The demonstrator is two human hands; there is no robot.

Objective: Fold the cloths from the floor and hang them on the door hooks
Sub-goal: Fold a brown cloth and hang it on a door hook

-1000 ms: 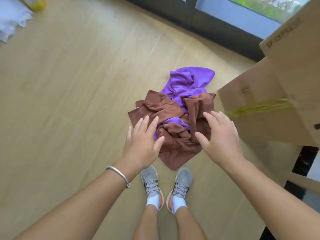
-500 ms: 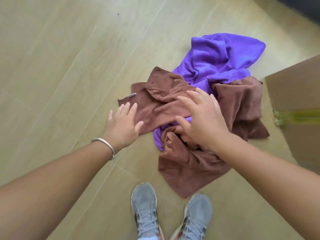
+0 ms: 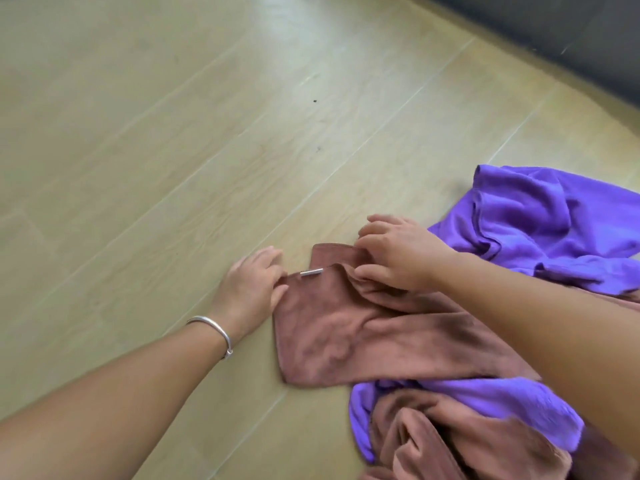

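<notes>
On the wooden floor, both hands worked the brown cloth: left hand pinched its corner, right hand gripped the top edge. Next, presumably, lift and fold.

Both hands grip brown cloth corners on floor.

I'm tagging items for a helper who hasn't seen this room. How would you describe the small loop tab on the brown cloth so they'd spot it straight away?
On the wooden floor lies a brown cloth, tangled with a purple cloth. At its far left corner, between the left hand and right hand, sits the tab: a short, pale grey strip, the only non-brown mark there.
</notes>
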